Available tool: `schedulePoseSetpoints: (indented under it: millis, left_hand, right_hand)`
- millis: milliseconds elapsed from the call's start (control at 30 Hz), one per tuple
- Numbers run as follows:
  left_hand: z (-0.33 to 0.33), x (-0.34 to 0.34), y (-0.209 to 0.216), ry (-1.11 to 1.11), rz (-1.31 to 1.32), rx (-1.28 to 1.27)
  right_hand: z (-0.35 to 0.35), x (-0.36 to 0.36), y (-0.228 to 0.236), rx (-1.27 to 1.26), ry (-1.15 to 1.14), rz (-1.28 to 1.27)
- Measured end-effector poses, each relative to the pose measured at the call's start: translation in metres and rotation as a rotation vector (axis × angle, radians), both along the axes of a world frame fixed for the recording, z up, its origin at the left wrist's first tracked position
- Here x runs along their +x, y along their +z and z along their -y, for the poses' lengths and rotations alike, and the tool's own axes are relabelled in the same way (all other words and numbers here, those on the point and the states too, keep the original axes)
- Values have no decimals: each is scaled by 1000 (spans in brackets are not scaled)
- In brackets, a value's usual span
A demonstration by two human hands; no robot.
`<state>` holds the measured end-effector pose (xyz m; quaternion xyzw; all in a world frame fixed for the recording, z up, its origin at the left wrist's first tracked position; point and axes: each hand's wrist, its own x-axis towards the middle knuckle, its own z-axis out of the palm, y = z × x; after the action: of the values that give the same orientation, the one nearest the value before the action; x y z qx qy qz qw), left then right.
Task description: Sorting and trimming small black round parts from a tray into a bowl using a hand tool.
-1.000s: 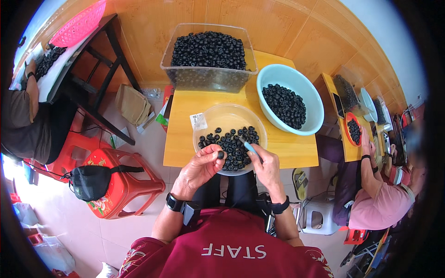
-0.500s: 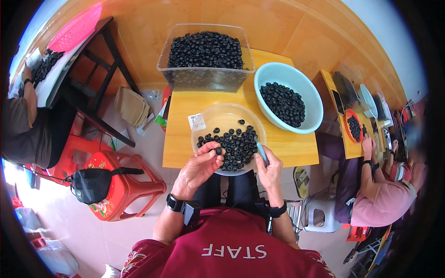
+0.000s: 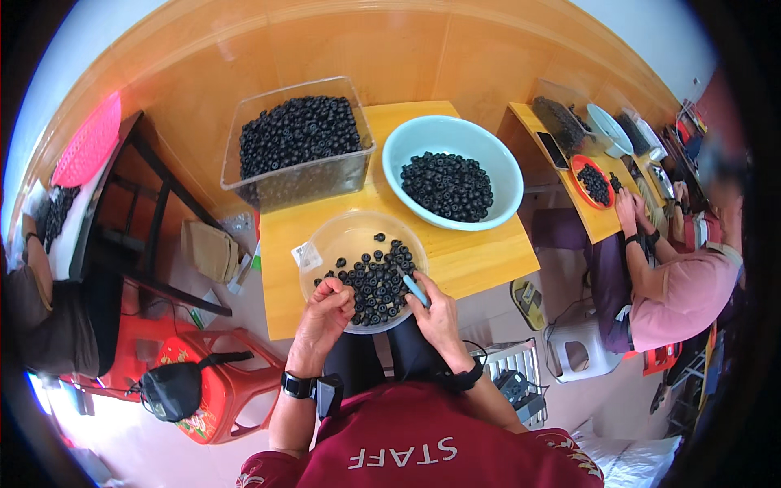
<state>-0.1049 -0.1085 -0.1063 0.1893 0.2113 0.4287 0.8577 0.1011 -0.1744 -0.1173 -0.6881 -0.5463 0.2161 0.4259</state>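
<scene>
Low over the near-left rim of a round clear plastic tray (image 3: 342,230), my left hand (image 3: 325,313) is closed, thumb against curled fingers; whatever it may hold is hidden. My right hand (image 3: 437,315) grips a slim tool with a light blue handle (image 3: 416,289) at the tray's right rim. The handle slants up and left, and its working tip cannot be made out against the pieces. Small round black ring-like parts (image 3: 376,281), rubber or plastic by their look, lie loose in the tray, mostly on its near and right side.
Behind the tray on the yellow table (image 3: 480,272) stand a clear bin (image 3: 317,175) and a light blue basin (image 3: 508,191), both holding many black parts. A red stool with a black bag (image 3: 169,390) is at left. People work at both sides; a slipper (image 3: 529,303) lies right.
My view has swung, shifting the table left and turning it. The black part that showed in my left fingertips is no longer visible, and those fingers are curled tighter. My right hand keeps the blue-handled tool.
</scene>
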Motion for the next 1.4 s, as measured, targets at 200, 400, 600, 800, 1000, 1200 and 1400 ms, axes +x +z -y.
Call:
schedulePoseSetpoints:
  millis: [200,400,600,800,1000,1200,1400]
  left_hand:
    - [-37,53,33,-208,-339,83]
    - [-129,141,99,-173,-242,369]
    - [-109,123,109,-47,-491,390]
    - [-67,20,71,152,-777,400]
    - [-27,-66,-25,597,-1103,467]
    - [3,-54,-74,691,-1852,1045]
    - [10,-40,-70,716,-2001,1031]
  right_hand:
    - [13,10,2,41,-92,-83]
    - [29,30,2,108,-190,-157]
    - [46,57,-17,155,-254,-189]
    - [45,85,-25,84,-316,-198]
    - [35,91,-31,58,-378,-18]
    - [32,92,-43,78,-431,32]
    - [31,93,-51,46,-445,99]
